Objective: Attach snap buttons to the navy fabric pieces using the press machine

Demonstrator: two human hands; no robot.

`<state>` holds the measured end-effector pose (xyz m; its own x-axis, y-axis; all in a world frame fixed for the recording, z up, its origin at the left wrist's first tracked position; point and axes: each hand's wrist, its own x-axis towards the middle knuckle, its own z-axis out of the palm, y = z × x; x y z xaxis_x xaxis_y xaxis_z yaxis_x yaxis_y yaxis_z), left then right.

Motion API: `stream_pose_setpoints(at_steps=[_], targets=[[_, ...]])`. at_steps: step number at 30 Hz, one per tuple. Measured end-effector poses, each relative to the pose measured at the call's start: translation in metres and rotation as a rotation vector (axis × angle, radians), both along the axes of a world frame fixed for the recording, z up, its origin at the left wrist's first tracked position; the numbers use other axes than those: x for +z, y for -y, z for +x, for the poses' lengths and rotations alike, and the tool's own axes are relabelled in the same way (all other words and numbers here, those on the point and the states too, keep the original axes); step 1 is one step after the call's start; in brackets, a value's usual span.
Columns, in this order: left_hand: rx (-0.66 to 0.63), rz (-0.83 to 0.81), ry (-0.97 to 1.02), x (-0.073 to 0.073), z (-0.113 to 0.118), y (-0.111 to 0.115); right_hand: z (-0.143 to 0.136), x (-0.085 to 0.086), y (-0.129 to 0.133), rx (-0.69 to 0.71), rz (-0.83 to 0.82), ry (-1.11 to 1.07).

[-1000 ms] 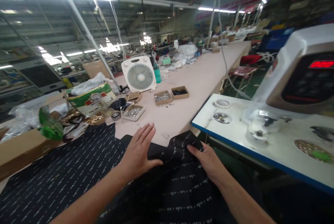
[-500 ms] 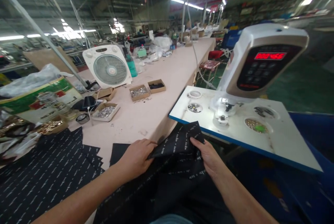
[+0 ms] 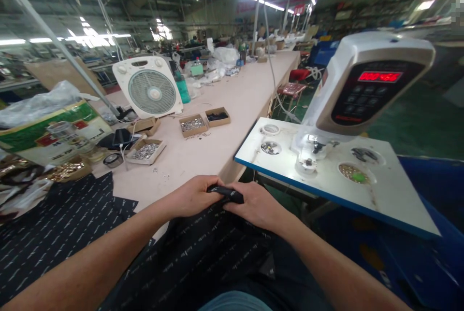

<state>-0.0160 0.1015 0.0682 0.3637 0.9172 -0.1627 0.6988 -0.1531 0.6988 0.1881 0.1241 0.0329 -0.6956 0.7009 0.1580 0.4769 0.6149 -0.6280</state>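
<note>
Dark patterned cloth, bunched at 1 edge
Left hand and right hand pinch that fold close together, beside the desk; it should handle light and limp, best held by this thicker edge.

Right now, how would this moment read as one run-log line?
left hand: grips dark cloth | right hand: grips same cloth | machine: display lit red | fan: on table

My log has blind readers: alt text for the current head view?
A person's left hand and right hand grip gathered dark fabric with white markings. At right is a white and bronze machine; ahead left, a white box fan on a pinkish table.
</note>
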Motion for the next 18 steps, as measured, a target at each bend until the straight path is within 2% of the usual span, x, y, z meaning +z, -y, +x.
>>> stream_pose_setpoints(at_steps=[3,8,12,18], targets=[[-0.076,-0.051,-0.089,0.004,-0.003,0.0,-0.002,-0.011,-0.01,0.044,-0.227,-0.003],[-0.247,-0.275,-0.077,-0.001,-0.017,-0.004,-0.001,-0.009,-0.008,0.086,-0.39,-0.051],[-0.277,-0.439,-0.072,-0.003,-0.023,-0.005,-0.004,-0.006,-0.003,0.049,-0.416,-0.078],[-0.216,-0.517,0.045,-0.009,-0.022,0.0,-0.005,-0.005,-0.001,0.017,-0.388,-0.09]])
